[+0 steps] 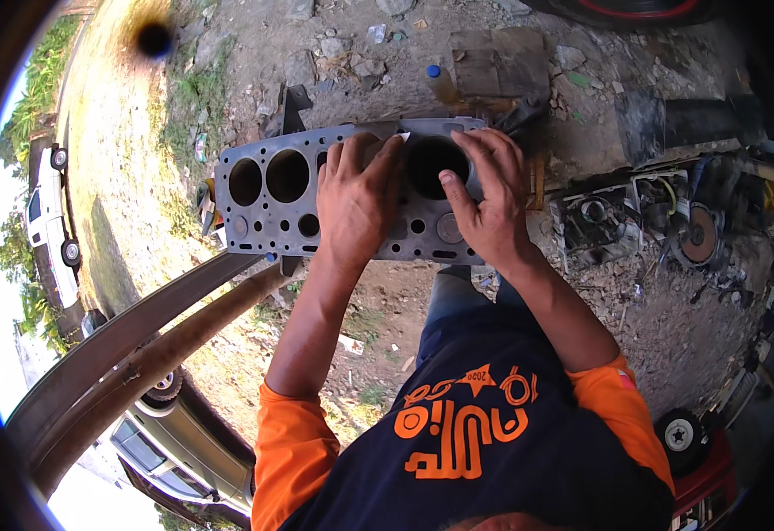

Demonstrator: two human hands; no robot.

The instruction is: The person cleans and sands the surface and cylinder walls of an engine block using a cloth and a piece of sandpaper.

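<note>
A grey metal engine block [265, 215] with large round cylinder bores lies across the view in front of me. My left hand [360, 193] is over its middle, fingers curled down onto the top face and covering part of it. By its fingertips a small white piece [404, 137] sticks out; whether it is paper or a blade I cannot tell. On the right, my right hand [500, 196] spans the side of the rightmost open bore [427, 168]. Its thumb and fingers are apart, the fingertips by the block's far edge, and it holds nothing.
Metal beams [165, 310] run from the block toward the lower left. A bottle with a blue cap [441, 84] stands beyond it. Dirty machine parts [595, 221] lie on the right-hand ground. Two vehicles, a white one [50, 230] and a tan one [174, 451], stand left.
</note>
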